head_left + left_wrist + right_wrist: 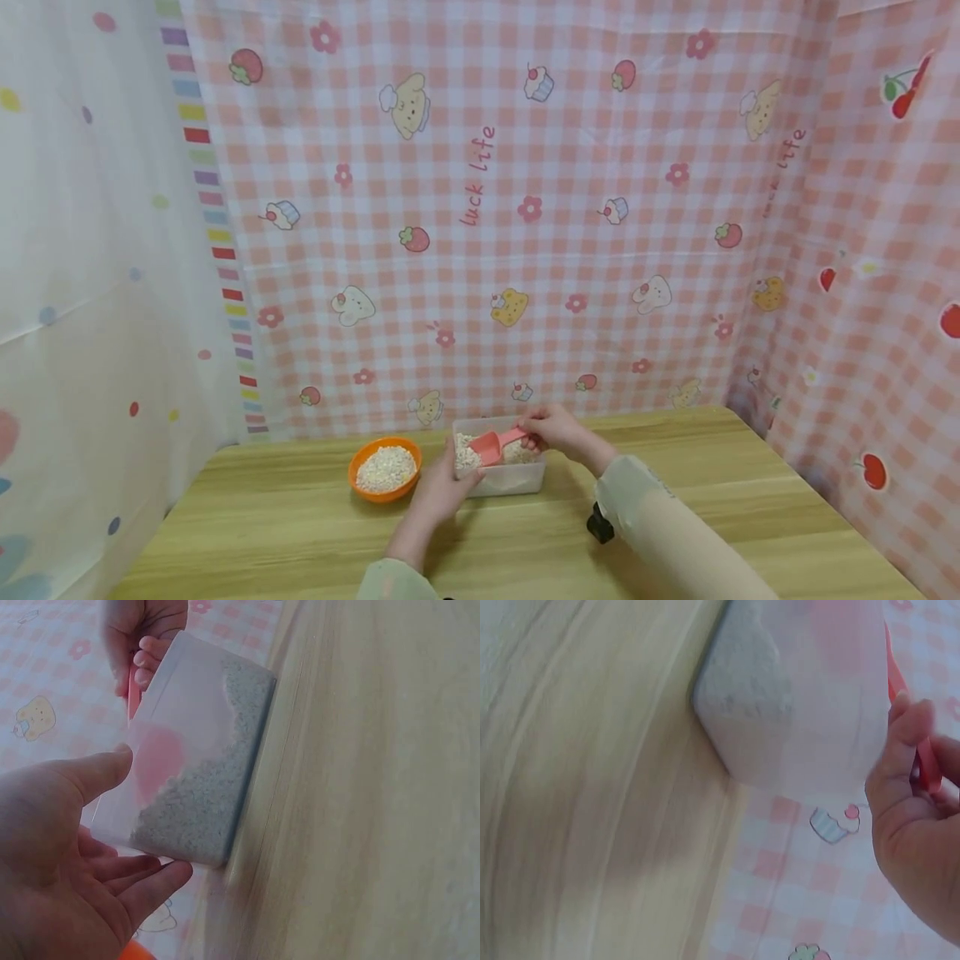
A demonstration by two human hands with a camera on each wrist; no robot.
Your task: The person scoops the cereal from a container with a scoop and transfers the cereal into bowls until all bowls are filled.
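Observation:
A translucent plastic box (504, 480) of pale, oat-like flakes stands on the table. My left hand (441, 490) grips its left end; in the left wrist view the thumb (105, 771) lies along the wall and the fingers (154, 889) bear on the end. My right hand (557, 431) pinches the handle of a pink scoop (487, 448) over the box's right side. The scoop's head is tilted down inside the box among the flakes, showing as a pink patch through the wall in the left wrist view. In the right wrist view, the fingers curl round the red-pink handle (928, 766).
An orange bowl (384, 497) full of similar pale flakes stands left of the box, close to my left hand. The wooden table (697, 500) meets a pink checked curtain (480, 275) just behind the box. A black wrist device (600, 525) hangs below the right sleeve.

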